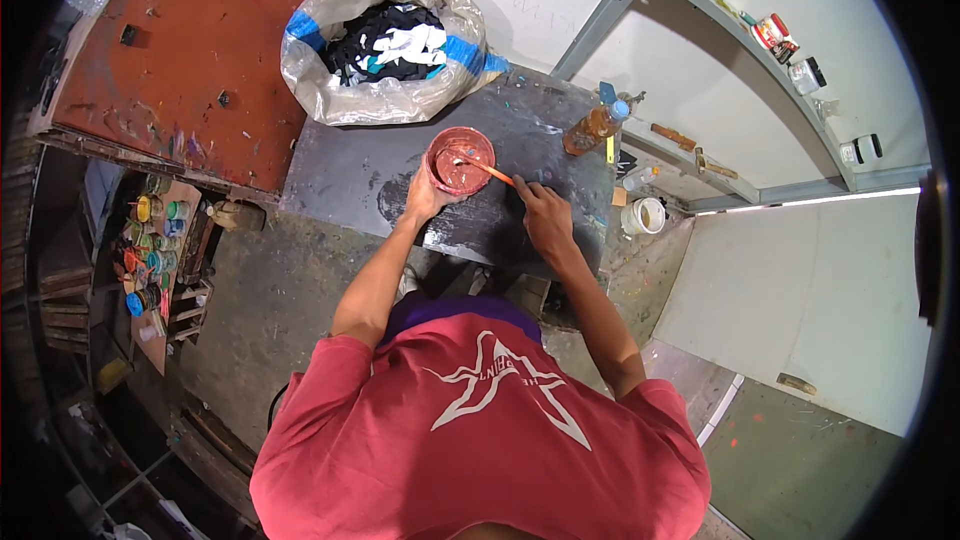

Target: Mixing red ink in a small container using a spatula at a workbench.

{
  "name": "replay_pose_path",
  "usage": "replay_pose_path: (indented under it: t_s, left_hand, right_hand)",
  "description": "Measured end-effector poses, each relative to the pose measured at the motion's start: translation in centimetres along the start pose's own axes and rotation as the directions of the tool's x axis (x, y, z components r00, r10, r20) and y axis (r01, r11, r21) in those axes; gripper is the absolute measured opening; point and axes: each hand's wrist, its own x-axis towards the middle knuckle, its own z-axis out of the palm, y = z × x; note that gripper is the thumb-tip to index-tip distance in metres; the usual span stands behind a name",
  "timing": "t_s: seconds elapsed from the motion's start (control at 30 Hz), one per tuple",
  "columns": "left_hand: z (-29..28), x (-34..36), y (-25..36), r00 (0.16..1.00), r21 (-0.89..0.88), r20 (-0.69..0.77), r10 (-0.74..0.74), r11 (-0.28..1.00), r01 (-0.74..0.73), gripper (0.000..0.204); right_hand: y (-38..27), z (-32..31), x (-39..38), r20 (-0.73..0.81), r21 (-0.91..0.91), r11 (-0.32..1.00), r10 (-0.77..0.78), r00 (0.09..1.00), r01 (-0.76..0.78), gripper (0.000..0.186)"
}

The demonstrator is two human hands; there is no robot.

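Note:
A round tub [437, 146] with reddish-pink paint smeared on its inner wall stands over the dark tabletop [400, 155]. My left hand [426, 197] is wrapped round the tub's near left side. In my right hand [545, 215] is a thin orange-handled paintbrush [497, 175], held at a slant. Its far end dips into the tub, where the tip is hard to make out against the paint. Right of the tub stands a bottle [590, 130] of brown liquid with a blue cap.
A large clear plastic bag [400, 105] of black and white cloth scraps sits at the table's far left. Beside it is a red-brown cabinet top [190, 50]. Paint jars [160, 260] crowd a low shelf at left. A white bucket [643, 216] stands right of the table.

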Motion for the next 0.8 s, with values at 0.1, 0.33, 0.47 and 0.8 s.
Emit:
replay_pose_path:
  t_s: [0.1, 0.33, 0.47, 0.8]
  left_hand:
    - [-0.1, 0.1, 0.4, 0.998, -0.009, 0.024, -0.05, 0.999, 0.05, 0.118]
    - [-0.3, 0.1, 0.5, 0.999, -0.019, 0.032, -0.007, 1.0, 0.008, 0.117]
    - [-0.4, 0.0, 1.1, 0.998, -0.14, 0.053, -0.023, 0.99, 0.031, 0.118]
    - [-0.5, 0.0, 0.7, 0.999, -0.014, 0.041, -0.012, 1.0, 0.013, 0.115]
  right_hand:
    - [-0.1, -0.2, -0.3, -0.05, 0.017, 1.0, -0.001, 0.999, 0.001, 0.057]
    - [0.2, -0.3, -0.2, -0.116, -0.016, 0.999, -0.048, 0.992, 0.046, 0.055]
    - [0.9, 0.6, -1.0, -0.112, 0.046, 0.999, 0.016, 0.994, -0.011, 0.053]
    - [0.2, 0.0, -0.6, -0.129, 0.181, 0.978, 0.125, 0.984, -0.101, 0.047]
